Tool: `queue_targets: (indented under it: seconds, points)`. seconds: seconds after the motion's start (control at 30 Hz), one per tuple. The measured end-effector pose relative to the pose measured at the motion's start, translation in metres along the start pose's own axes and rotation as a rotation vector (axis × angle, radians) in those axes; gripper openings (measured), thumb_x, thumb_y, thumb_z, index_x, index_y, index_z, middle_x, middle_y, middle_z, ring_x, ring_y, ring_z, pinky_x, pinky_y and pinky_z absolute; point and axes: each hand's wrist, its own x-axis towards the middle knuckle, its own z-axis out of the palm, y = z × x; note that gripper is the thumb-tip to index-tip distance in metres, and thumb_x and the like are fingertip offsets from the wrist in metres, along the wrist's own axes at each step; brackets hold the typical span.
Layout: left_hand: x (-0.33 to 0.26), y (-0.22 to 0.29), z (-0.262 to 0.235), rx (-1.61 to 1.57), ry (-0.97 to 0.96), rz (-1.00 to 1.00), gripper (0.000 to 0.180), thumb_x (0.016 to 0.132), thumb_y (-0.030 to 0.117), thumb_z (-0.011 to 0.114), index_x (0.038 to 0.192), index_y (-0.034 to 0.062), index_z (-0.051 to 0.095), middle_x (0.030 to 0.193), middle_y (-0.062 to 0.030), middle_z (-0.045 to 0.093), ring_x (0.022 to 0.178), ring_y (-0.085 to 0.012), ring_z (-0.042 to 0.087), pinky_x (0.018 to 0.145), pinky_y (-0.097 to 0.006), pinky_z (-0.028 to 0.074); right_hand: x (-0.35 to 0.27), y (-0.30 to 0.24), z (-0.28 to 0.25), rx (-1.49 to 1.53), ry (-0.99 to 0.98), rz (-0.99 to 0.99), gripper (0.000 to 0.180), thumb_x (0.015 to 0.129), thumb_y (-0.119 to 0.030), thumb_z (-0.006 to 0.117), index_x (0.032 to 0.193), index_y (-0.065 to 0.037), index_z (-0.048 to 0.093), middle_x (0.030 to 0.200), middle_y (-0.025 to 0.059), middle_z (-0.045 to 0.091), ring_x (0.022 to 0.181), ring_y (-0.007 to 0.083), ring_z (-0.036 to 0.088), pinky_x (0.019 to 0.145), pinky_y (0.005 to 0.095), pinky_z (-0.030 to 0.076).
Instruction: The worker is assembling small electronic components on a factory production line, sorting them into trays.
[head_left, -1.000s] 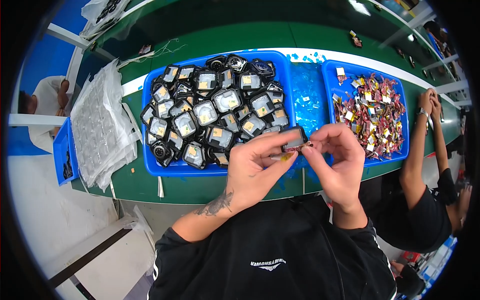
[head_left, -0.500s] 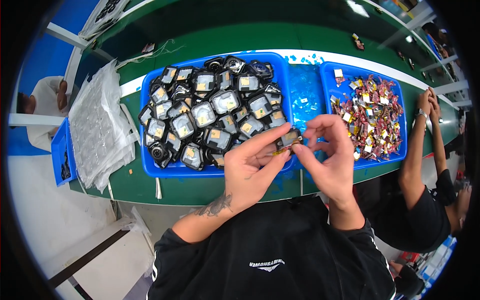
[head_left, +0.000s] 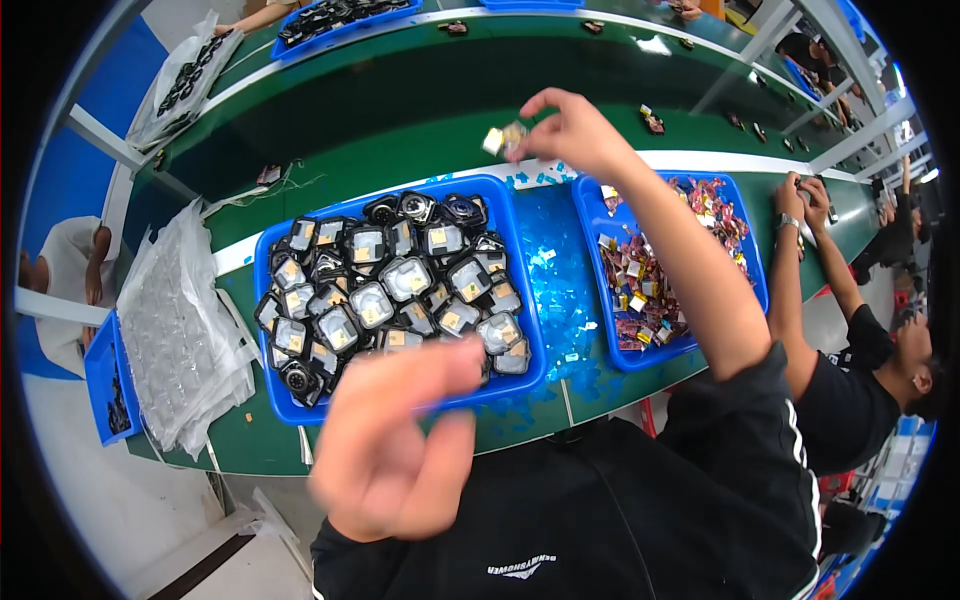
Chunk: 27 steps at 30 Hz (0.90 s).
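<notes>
A worker wears a loose black top (head_left: 590, 510) of smooth, plain fabric. White lettering above a small, pointed white emblem (head_left: 522, 571) marks its front, below and to the right of the left hand (head_left: 395, 450), which is bare and blurred. A thin line like a seam (head_left: 628, 515) runs down the cloth farther to that hand's right. Well below the bare right hand (head_left: 580, 132), past a slim forearm (head_left: 690, 235) that widens toward the elbow, the short black right sleeve (head_left: 745, 395) ends in a wide opening. White striping (head_left: 795, 435) trims its outer side. Directly below the left hand, black fabric (head_left: 345, 560) shows a white edge.
</notes>
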Motion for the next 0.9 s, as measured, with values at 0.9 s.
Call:
queue_targets:
  seconds: [0.9]
  points:
    - [-0.029,-0.033,-0.064,0.917,0.024,-0.110,0.021,0.074,-0.009,0.062,0.093,-0.0030,0.071,0.100,-0.0150,0.067,0.104,-0.0356,0.061,0.091,-0.044,0.047,-0.083,0.050,-0.079,-0.794,-0.137,0.139,0.016,0.076,-0.019,0.075,0.081,-0.005,0.071,0.081,0.0131,0.071,0.080,0.0303,0.069,0.073,0.0408,0.055]
